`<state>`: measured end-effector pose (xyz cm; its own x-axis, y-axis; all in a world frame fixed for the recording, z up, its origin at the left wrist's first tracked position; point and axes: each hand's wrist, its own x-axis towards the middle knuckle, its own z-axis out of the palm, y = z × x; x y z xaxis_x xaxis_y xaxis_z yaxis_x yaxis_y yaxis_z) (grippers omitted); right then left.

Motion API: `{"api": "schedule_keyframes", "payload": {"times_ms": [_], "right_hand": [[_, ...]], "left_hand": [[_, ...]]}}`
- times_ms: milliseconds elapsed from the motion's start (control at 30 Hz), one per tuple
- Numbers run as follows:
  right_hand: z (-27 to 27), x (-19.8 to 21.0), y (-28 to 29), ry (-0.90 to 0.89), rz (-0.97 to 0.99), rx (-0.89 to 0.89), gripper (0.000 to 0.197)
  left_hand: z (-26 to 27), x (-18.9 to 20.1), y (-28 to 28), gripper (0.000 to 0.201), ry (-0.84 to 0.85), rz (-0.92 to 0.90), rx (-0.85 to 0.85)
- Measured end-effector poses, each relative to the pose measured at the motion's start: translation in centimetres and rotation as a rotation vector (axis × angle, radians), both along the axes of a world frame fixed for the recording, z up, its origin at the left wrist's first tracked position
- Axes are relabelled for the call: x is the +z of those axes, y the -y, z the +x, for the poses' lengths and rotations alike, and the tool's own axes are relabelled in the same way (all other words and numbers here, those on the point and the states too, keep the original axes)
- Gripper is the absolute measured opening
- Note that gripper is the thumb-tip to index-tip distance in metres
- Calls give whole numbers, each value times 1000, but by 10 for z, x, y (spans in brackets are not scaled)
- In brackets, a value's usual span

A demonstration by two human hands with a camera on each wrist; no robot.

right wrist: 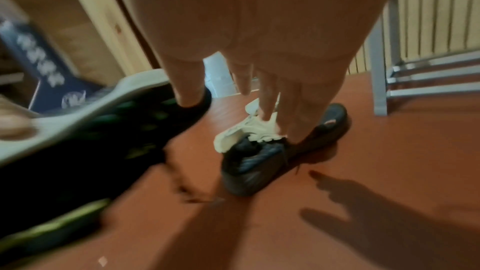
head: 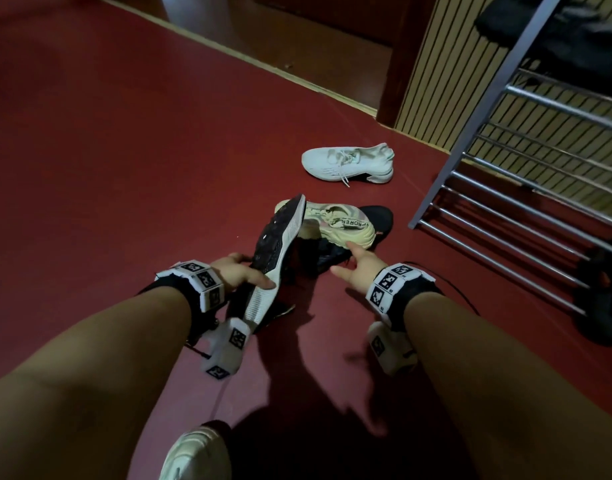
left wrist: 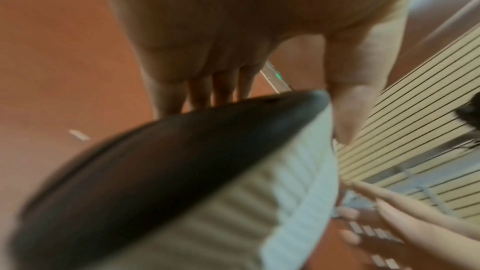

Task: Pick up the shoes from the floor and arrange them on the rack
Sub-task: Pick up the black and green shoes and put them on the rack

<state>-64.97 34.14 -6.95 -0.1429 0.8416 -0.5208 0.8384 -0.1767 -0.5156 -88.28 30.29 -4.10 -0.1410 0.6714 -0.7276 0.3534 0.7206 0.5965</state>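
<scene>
This looks like the entrance hall of a home, by the spot where footwear is kept. A dark red floor (head: 124,150) runs up to a pale threshold strip (head: 263,64) and a dark wooden door frame (head: 398,74), with a ribbed, cream-coloured wall panel (head: 446,81) next to it. Against that panel stands a grey metal shoe rack (head: 526,98) with shelves of bars, and several loose sneakers, among them a white sneaker (head: 349,164), lie on the floor before it.
</scene>
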Motion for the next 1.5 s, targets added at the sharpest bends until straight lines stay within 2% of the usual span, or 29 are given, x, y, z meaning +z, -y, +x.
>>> {"api": "schedule_keyframes", "payload": {"times_ms": [100, 233, 333, 400, 533, 667, 767, 833, 900, 1033, 1100, 1133, 1233, 1300, 1367, 1500], "right_hand": [[0, 0, 2, -116, -39, -67, 70], [9, 7, -3, -342, -39, -260, 73], [23, 7, -9, -500, -46, -394, 87], [37, 4, -13, -535, -73, -450, 102], [61, -4, -17, -626, -141, -513, 117], [68, -13, -22, -664, -222, -580, 147], [66, -28, -28, -671, -217, -601, 153], [60, -28, -28, -639, -209, -616, 157], [56, -25, -27, -588, -195, -613, 153], [50, -29, -30, -540, -170, -633, 145], [48, -31, -30, -575, -164, -632, 147], [50, -31, -30, -626, -172, -653, 141], [59, -25, -30, -711, -187, -668, 98], [59, -17, -27, -683, -155, -673, 80], [58, -17, -21, -625, -126, -637, 78], [54, -22, -7, -586, -194, -493, 88]], "left_hand": [[23, -6, -9, 95, 133, 60, 9], [52, -15, -23, 94, 335, 56, -62], [71, -13, -30, 84, 444, 34, -151], [81, -14, -35, 81, 483, 39, -214], [100, -20, -42, 72, 526, 30, -337], [113, -25, -45, 71, 485, 21, -437], [115, -30, -46, 77, 430, -7, -541], [116, -35, -46, 80, 388, -15, -544], [118, -40, -48, 76, 336, -4, -529], [125, -49, -52, 53, 284, 33, -501], [126, -52, -55, 47, 198, 70, -476], [123, -55, -57, 50, 185, 83, -451], [109, -69, -63, 73, 250, 85, -315], [100, -74, -67, 68, 340, 70, -229], [97, -71, -66, 52, 431, 47, -172], [99, -68, -65, 41, 521, 31, -134]]}}
